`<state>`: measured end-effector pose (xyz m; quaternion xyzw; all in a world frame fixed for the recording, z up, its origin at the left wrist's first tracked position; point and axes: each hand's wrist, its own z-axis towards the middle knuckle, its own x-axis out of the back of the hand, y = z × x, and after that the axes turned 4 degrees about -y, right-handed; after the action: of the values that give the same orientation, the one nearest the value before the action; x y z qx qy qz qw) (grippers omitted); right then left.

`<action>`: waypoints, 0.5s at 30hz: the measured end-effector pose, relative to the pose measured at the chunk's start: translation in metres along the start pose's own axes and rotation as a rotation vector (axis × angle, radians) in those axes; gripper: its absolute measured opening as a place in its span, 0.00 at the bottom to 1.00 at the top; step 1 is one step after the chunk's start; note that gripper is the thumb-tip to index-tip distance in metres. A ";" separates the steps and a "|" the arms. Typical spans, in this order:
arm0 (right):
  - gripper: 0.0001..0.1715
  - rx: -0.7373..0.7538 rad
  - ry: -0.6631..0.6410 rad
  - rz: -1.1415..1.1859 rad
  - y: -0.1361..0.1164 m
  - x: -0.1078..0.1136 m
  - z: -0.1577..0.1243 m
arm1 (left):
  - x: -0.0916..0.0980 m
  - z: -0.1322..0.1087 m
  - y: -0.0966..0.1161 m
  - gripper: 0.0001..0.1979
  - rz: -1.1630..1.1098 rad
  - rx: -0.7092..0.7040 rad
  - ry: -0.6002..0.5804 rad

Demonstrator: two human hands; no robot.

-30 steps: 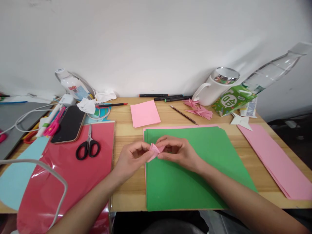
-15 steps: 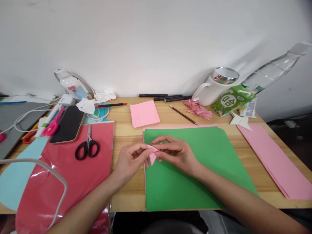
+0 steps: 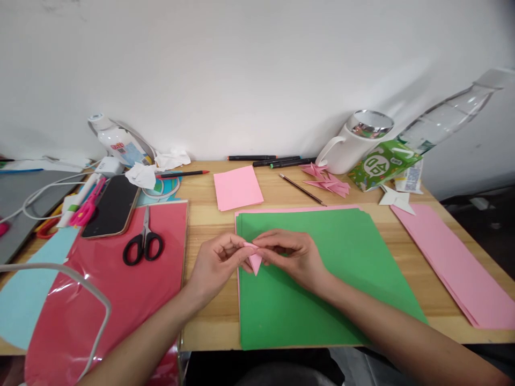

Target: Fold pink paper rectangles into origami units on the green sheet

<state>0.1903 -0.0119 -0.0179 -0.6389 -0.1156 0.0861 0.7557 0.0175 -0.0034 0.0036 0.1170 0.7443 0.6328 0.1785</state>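
Between my two hands is a small folded piece of pink paper (image 3: 255, 262), its pointed end hanging down toward me. My left hand (image 3: 219, 261) pinches its left side between thumb and fingers. From the right, my right hand (image 3: 293, 253) grips the upper right part with thumb and fingertips. The fingers cover most of the folds. Both hands are just above the left edge of a stack of green paper sheets (image 3: 322, 300). Beyond them lies a stack of square pink paper (image 3: 238, 187). Several folded pink paper pieces (image 3: 330, 185) rest near the mug.
Black-handled scissors (image 3: 144, 241) lie on a red plastic-covered sheet pack (image 3: 120, 300), beside a phone (image 3: 111, 206). A pencil (image 3: 302, 189), markers (image 3: 277, 160), a white mug (image 3: 356, 142) and a tilted clear bottle (image 3: 450, 112) stand or lie along the back. Pink strips (image 3: 454, 268) lie at right.
My right fingers have closed in over the top of the folded pink paper, the right index finger coming down. The paper's tip has swung slightly to the right.
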 end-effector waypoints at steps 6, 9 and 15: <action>0.07 0.017 -0.025 -0.068 0.001 0.000 0.002 | -0.001 -0.003 -0.005 0.07 0.117 0.001 0.039; 0.07 0.128 -0.013 -0.257 -0.001 -0.001 0.000 | -0.001 -0.003 -0.004 0.08 0.131 -0.011 -0.001; 0.07 0.263 -0.018 -0.411 0.001 -0.002 -0.002 | -0.002 -0.001 0.000 0.08 0.153 -0.006 0.008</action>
<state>0.1889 -0.0143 -0.0199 -0.4974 -0.2378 -0.0493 0.8328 0.0186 -0.0048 0.0036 0.1706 0.7321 0.6471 0.1273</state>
